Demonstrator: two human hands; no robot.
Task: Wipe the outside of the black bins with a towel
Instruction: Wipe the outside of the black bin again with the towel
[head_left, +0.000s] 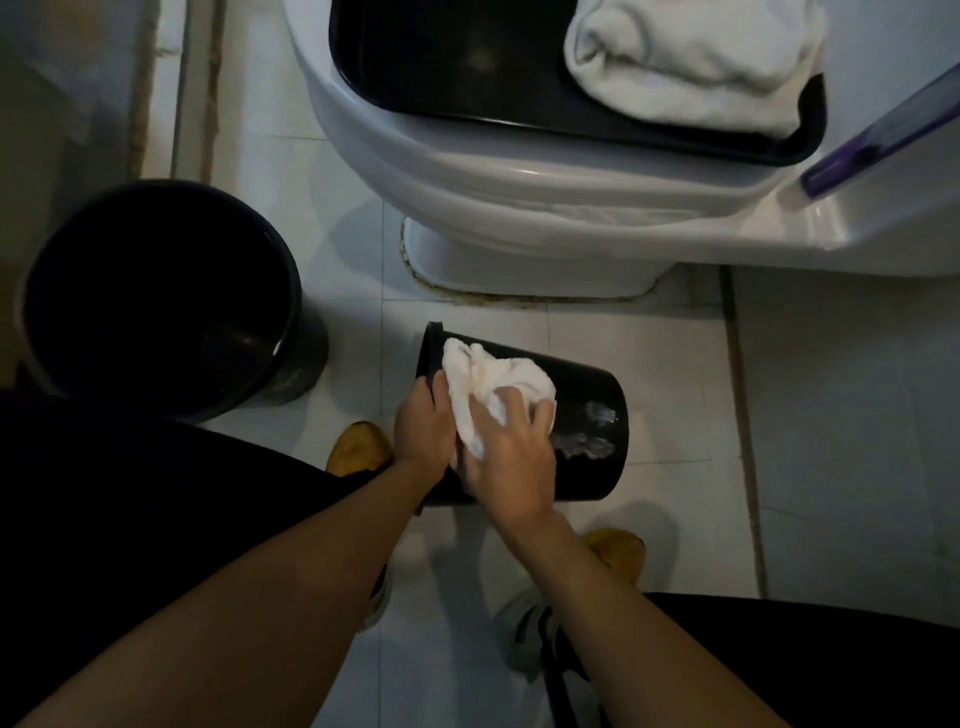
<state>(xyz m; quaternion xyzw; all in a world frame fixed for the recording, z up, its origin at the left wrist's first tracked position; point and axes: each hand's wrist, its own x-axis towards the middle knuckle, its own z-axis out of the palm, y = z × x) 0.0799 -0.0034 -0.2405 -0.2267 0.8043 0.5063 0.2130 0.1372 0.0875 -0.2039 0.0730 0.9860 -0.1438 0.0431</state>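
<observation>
Large black bin (161, 296) stood upright on the tiled floor (810, 415) far left, mouth up, untouched. Centre: small black bin (587, 410) held tipped on its side just above the floor, likely to expose its wall for wiping; long axis ran left-right, rim left, base right. Left hand (423, 421) curled over the rim, steadying it. Right hand (506, 457) pressed a bunched white towel (493, 384) onto the wall, fingers bent round the cloth. Wet smear near the base. Behind: toilet (467, 171) carrying a black tray (447, 62) with a folded towel (691, 57).
</observation>
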